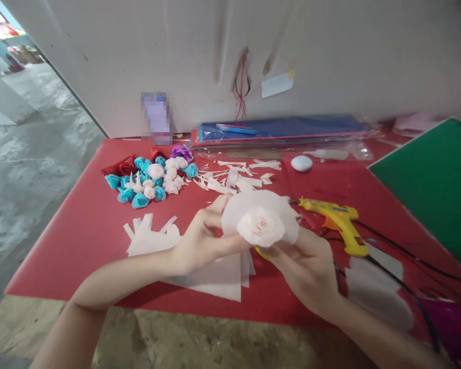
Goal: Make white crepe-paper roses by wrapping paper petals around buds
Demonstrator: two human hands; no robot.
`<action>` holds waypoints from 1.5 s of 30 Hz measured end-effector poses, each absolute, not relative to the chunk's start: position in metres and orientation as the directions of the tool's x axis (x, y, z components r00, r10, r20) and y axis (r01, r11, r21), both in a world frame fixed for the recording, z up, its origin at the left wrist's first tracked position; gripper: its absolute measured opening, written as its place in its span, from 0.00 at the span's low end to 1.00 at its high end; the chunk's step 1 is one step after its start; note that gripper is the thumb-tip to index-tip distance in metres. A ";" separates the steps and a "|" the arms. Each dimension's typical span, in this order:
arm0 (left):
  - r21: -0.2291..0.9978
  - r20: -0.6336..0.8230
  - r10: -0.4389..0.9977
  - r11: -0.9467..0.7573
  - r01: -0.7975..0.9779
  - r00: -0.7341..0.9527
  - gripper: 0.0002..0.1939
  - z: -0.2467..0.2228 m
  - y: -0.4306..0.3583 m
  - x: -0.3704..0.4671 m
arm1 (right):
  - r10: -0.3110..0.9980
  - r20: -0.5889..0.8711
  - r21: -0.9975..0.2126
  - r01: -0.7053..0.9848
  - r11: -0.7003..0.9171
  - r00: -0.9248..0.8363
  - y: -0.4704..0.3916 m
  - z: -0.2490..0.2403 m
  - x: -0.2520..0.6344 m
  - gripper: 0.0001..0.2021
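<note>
A white paper flower with layered petals is held up over the front middle of the red table. My left hand pinches its left side, thumb below the petals and fingers behind. From the right, my right hand grips the flower's lower edge. Larger pale petals spread out behind the tight centre. Beneath the hands lie white paper sheets, partly covered by the left forearm. A yellow glue gun rests just beyond my right hand, its nozzle close to the flower's right edge.
Small blue, white, red and purple paper flowers cluster at the left. White paper scraps lie behind the hands. Further back are a white oval object and a wrapped blue pack. A green board stands right; black cables cross the right side.
</note>
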State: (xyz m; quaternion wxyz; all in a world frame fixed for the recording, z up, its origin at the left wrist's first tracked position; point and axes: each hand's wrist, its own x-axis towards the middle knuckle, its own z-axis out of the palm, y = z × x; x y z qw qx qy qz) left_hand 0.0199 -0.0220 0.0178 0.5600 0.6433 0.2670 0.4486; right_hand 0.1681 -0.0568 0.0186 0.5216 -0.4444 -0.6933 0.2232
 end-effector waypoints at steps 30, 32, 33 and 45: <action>0.965 0.255 0.854 -0.254 -0.065 0.453 0.05 0.018 -0.025 0.021 | 0.775 0.622 -0.669 0.591 0.452 0.112 -0.058 0.007 0.169 0.06; 0.959 0.275 0.851 -0.275 -0.067 0.447 0.06 0.017 -0.025 0.022 | 0.754 0.647 -0.646 0.607 0.463 0.114 -0.058 0.008 0.168 0.07; 0.959 0.277 0.852 -0.275 -0.072 0.444 0.06 0.017 -0.026 0.023 | 0.742 0.662 -0.632 0.614 0.473 0.111 -0.058 0.008 0.167 0.07; 0.946 0.247 0.868 -0.119 -0.302 0.431 0.14 0.002 -0.032 0.024 | 0.698 0.712 -0.579 0.626 0.522 0.076 -0.059 0.008 0.167 0.07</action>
